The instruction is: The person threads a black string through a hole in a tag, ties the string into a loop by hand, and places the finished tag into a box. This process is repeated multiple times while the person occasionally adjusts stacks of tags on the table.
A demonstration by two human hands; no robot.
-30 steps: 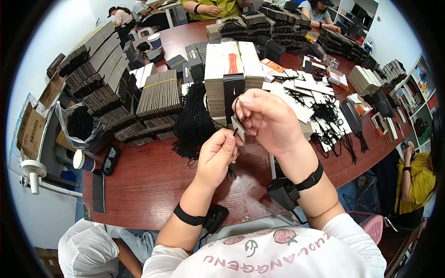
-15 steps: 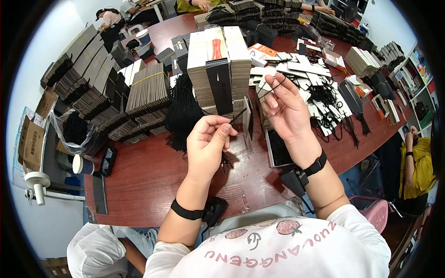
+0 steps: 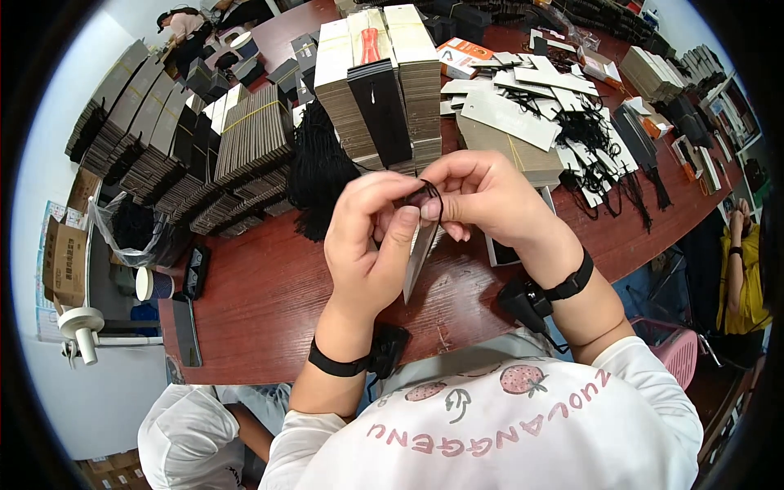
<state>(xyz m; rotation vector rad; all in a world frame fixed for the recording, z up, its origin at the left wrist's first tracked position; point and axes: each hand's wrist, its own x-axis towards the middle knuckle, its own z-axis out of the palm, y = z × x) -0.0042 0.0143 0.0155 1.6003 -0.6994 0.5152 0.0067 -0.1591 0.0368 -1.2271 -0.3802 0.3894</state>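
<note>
My left hand (image 3: 367, 241) and my right hand (image 3: 482, 196) meet over the near middle of the table. Both are closed, pinching a thin black cord (image 3: 438, 194) that makes a small loop between the fingertips. Below the fingers a flat card (image 3: 416, 265) hangs edge-on from the cord; much of it is behind my left hand. Just beyond stand tall stacks of pale boards (image 3: 418, 82) with a black card (image 3: 380, 114) leaning on their front. A red-handled tool (image 3: 370, 46) lies on top. A thick bundle of black cords (image 3: 314, 175) is left of the stacks.
Banded stacks of grey boards (image 3: 255, 139) line the left side. White cards with black cords (image 3: 584, 139) lie scattered at the right. A paper cup (image 3: 155, 284) and a dark case (image 3: 196, 271) sit near the table's left edge. Another person in yellow (image 3: 745, 282) is at far right.
My hands have come together from well apart, the right one moving left and down. The cord stretched between them is now a small loop at the fingertips. My view has tilted slightly downward.
</note>
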